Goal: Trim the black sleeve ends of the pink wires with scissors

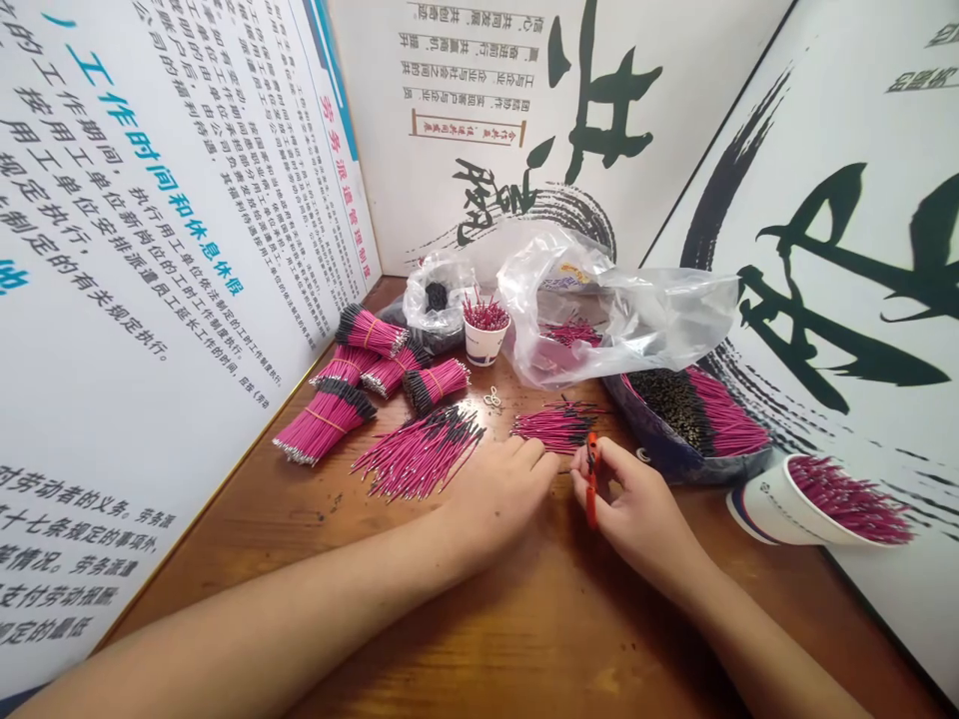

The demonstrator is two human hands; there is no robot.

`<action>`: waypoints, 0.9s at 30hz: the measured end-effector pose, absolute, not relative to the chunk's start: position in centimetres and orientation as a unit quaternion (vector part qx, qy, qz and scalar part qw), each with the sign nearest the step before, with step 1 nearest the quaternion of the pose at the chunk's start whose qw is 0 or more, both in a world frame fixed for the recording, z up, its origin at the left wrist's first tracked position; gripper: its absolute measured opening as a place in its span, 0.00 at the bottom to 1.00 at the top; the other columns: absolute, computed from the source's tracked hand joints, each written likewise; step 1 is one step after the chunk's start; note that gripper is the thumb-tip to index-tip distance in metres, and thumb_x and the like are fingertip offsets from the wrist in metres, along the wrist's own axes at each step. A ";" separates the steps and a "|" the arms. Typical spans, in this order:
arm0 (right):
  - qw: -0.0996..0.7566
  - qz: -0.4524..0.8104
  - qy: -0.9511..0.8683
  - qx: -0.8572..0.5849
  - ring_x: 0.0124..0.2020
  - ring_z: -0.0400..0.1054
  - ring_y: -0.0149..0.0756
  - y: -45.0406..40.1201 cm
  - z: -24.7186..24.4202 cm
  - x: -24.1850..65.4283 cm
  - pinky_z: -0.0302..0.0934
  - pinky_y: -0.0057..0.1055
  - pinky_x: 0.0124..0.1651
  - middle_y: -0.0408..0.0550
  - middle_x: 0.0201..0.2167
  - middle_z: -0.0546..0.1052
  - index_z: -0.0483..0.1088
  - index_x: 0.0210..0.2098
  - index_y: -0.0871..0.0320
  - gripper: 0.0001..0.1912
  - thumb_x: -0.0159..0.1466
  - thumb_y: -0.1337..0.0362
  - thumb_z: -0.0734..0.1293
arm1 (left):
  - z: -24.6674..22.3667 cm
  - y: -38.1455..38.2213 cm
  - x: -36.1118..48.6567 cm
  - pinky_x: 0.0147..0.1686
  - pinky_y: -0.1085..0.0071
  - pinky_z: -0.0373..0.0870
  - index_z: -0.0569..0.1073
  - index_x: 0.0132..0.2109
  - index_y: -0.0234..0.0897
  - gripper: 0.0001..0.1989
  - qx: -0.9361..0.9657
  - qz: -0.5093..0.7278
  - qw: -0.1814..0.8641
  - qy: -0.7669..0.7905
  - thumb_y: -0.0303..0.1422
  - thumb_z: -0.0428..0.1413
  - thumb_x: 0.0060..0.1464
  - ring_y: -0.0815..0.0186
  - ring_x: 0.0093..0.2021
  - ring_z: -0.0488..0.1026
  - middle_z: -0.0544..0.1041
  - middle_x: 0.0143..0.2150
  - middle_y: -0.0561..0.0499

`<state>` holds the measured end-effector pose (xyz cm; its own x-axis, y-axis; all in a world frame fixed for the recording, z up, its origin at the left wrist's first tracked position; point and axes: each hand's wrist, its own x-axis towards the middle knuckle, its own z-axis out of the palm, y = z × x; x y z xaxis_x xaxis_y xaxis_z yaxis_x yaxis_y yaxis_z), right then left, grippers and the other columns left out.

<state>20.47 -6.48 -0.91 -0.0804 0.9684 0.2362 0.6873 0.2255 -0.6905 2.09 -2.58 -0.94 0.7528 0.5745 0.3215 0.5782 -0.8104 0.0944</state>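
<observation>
My left hand (516, 484) is closed, its fingers curled down at the table. A thin dark end, apparently of a wire, shows at its fingertips. My right hand (625, 484) is wrapped round a small orange-handled plier-like tool (591, 484), held upright; its jaws are hard to make out. Fingertips of the two hands almost meet. Just beyond them lies a loose pile of magenta wires with black ends (554, 427). Left of my left hand another loose pile of such wires (424, 454) is spread out.
Rubber-banded wire bundles (322, 424) are stacked at the left. A paper cup of wires (483, 345) stands at the back beside clear plastic bags (546, 270). A dark bag of wires (696, 464) and a tilted paper cup (775, 504) lie right. Printed panels (450, 190) enclose the table.
</observation>
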 end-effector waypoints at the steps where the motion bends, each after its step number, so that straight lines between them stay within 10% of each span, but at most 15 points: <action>1: 0.347 0.204 -0.708 -0.580 0.29 0.63 0.35 -6.7 -0.8 20.2 0.60 0.29 0.34 0.44 0.27 0.68 0.60 0.30 0.54 0.04 0.60 0.67 0.62 | -0.9 -2.6 2.1 0.39 0.64 0.68 0.70 0.39 0.35 0.07 -0.936 -0.182 -0.007 -0.302 0.28 0.48 0.64 0.60 0.38 0.70 0.75 0.37 0.48; 15: 0.271 0.228 -0.705 -0.614 0.24 0.62 0.32 -7.6 0.6 19.4 0.55 0.26 0.28 0.41 0.23 0.70 0.66 0.32 0.55 0.14 0.67 0.53 0.60 | -0.6 -0.9 1.7 0.31 0.73 0.63 0.66 0.39 0.36 0.04 -0.673 -0.433 -0.522 -0.294 0.31 0.48 0.62 0.71 0.29 0.65 0.67 0.30 0.55; 27: 0.245 0.126 -0.724 -0.632 0.20 0.59 0.30 -8.0 1.4 19.5 0.51 0.26 0.25 0.39 0.18 0.67 0.66 0.27 0.55 0.18 0.66 0.50 0.61 | -0.5 -1.1 1.7 0.30 0.72 0.60 0.66 0.39 0.37 0.05 -0.633 -0.451 -0.552 -0.301 0.32 0.48 0.62 0.71 0.28 0.63 0.65 0.29 0.56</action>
<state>19.49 -7.98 1.41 -0.0798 0.9774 0.1958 0.8541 0.1683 -0.4922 1.68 -1.10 -0.47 0.4109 0.8800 0.2383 -0.1175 -0.2081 0.9710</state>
